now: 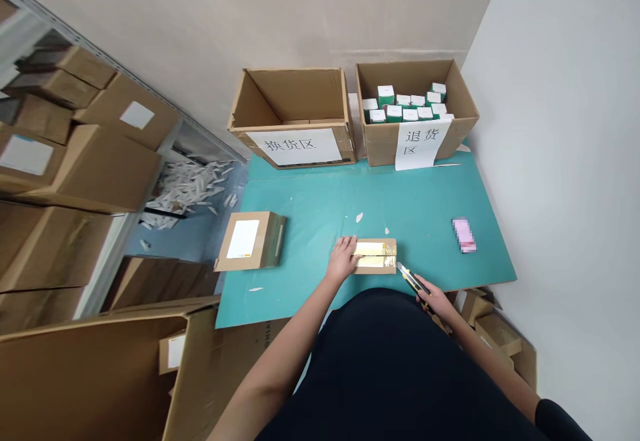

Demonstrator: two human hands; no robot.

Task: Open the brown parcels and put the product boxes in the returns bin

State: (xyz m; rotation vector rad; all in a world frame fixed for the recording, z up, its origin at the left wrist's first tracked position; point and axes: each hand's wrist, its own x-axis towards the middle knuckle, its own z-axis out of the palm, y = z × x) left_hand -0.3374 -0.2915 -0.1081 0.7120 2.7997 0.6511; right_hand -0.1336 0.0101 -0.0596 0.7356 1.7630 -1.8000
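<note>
One taped cardboard parcel (376, 256) lies flat near the front edge of the teal counter (310, 208), with clear tape running across its white label. The left hand (343, 259) rests open on the parcel's left end, fingers spread over the top. The right hand (434, 298) is closed around the yellow-and-black handle of a snap-off utility knife (413, 281), whose blade tip sits just beside the parcel's lower right corner.

To the parcel's right, open teal surface runs toward the counter's right edge, broken only by a blurred pink-and-white rectangular item (464, 235), too obscured to identify. To the left, a second cardboard parcel (250, 241) with a white label sits close to the counter's left edge. Small white scraps (359, 217) lie on the teal surface.

At the far edge stand two open cartons. The left carton (293, 118) has a sign (293, 146) reading 换货区. The right carton (415, 114) has a sign (421, 144) reading 退货区 and holds small green-and-white boxes (403, 104).

Beyond the left edge, stacked cartons (80, 141) rise beside a heap of white packing scraps (187, 188) on the floor. Flattened cardboard (100, 374) fills the lower left, and a pale wall (560, 128) closes the right side.
</note>
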